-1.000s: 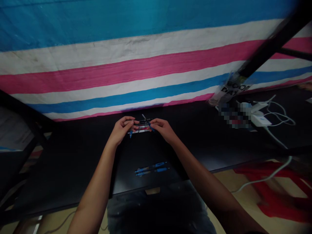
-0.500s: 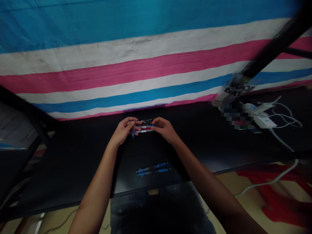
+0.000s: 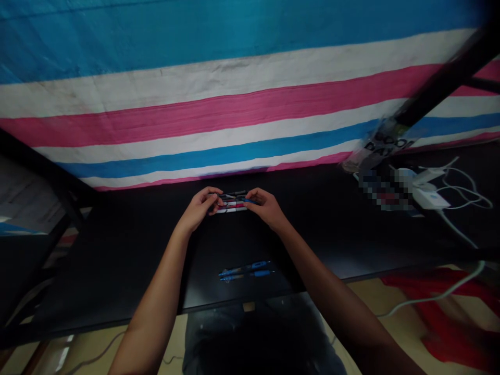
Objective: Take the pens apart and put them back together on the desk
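At the back of the black table, my left hand [image 3: 201, 207] has its thumb and fingers pinched together at one end of a slim pen. My right hand [image 3: 263, 207] is closed on the blue end of that pen [image 3: 244, 199], which spans the gap between both hands. Under and around them lies a row of pens [image 3: 232, 210] with white, red and dark barrels, partly covered by the fingers. Closer to me, two blue pens [image 3: 250, 268] rest side by side on the table.
The black table [image 3: 136, 250] runs wide, backed by a striped sheet [image 3: 234, 114]. On the right are a white power strip with cables [image 3: 429, 195], a blurred-out item and a plastic bag [image 3: 375, 146] by a slanted dark post. A red stool-like object [image 3: 461, 333] stands below.
The blue part that hung below my left fingers no longer shows there; a pen now stretches between both hands. The view has shifted slightly. The two near pens lie still.
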The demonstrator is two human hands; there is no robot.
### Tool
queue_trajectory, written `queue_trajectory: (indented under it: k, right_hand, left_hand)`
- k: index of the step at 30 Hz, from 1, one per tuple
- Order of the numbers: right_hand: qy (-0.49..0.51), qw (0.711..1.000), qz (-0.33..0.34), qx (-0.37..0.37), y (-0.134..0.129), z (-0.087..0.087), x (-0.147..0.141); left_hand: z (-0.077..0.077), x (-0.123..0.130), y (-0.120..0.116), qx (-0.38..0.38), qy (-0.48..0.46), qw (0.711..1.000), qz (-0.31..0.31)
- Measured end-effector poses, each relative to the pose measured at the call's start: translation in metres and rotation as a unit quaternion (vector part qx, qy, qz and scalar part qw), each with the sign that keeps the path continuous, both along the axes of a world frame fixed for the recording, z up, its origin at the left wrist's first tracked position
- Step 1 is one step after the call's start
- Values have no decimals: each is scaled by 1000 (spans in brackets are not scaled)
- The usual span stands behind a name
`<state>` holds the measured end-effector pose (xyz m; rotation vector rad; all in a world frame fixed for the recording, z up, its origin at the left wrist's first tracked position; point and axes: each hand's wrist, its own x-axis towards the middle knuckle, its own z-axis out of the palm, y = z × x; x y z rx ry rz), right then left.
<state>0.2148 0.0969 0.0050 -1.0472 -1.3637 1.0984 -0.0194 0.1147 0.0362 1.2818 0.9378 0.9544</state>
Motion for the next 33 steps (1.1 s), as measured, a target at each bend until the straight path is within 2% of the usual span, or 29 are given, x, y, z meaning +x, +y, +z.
queue_trajectory:
  k: [9,17,25,33]
  right_hand:
    - [-20,999,-39,-10,0,0,-1]
    - [-13,999,-22,-28,-3,2,-1]
    - [-26,999,-30,-14,-4,2,-2]
    - [-29,999,-10,-17,-3,1,-2]
  left_hand:
    - [1,-5,0,-12,24,1000,12]
    - [7,-10,-2,9,142,989,45]
    - [4,-15,2,59,130,989,23]
    - [0,-16,4,76,136,988,6]
